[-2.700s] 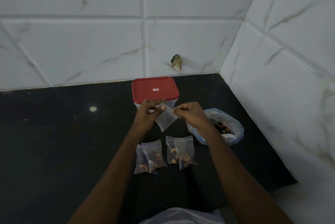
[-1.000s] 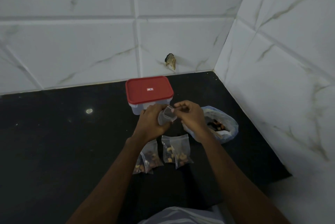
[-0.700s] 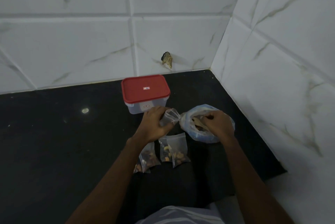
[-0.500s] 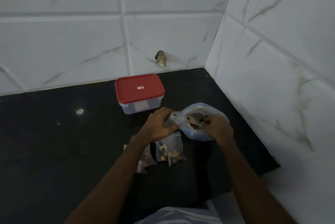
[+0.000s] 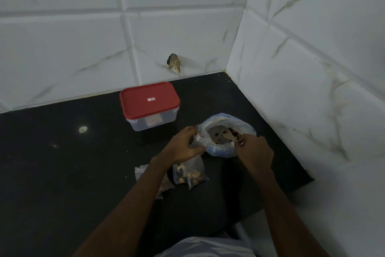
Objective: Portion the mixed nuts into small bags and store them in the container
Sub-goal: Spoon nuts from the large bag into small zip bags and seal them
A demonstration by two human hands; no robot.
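Right hand (image 5: 255, 152) has moved into the nut bag (image 5: 246, 127), grip on a spoon (image 5: 228, 136); left hand (image 5: 183, 148) pinches a half-hidden small bag (image 5: 200, 141)

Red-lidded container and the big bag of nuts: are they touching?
Apart. The head view shows a strip of bare black counter between the red-lidded container and the big bag of nuts.
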